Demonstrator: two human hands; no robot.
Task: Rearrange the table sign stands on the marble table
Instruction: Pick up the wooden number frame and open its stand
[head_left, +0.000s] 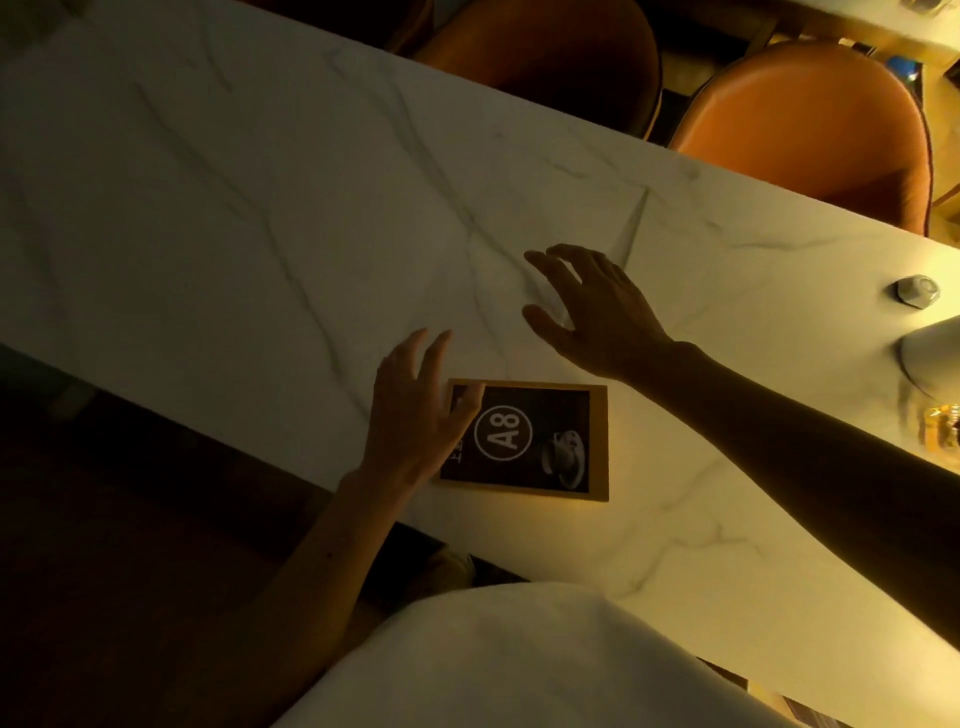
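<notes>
A wooden-framed table sign (535, 441) lies flat on the white marble table (260, 208), near its front edge. Its dark face shows "A8" in a white circle and a coffee cup picture. My left hand (415, 410) rests over the sign's left edge with the fingers spread, holding nothing. My right hand (592, 306) hovers over the bare marble just beyond the sign, fingers apart and curved, with nothing in it.
Two orange chairs (810, 124) stand along the table's far side. A small silvery faceted object (917, 291) and a white rounded base (935, 353) sit at the table's right end. A pale rounded chair back (519, 660) is below me at the front.
</notes>
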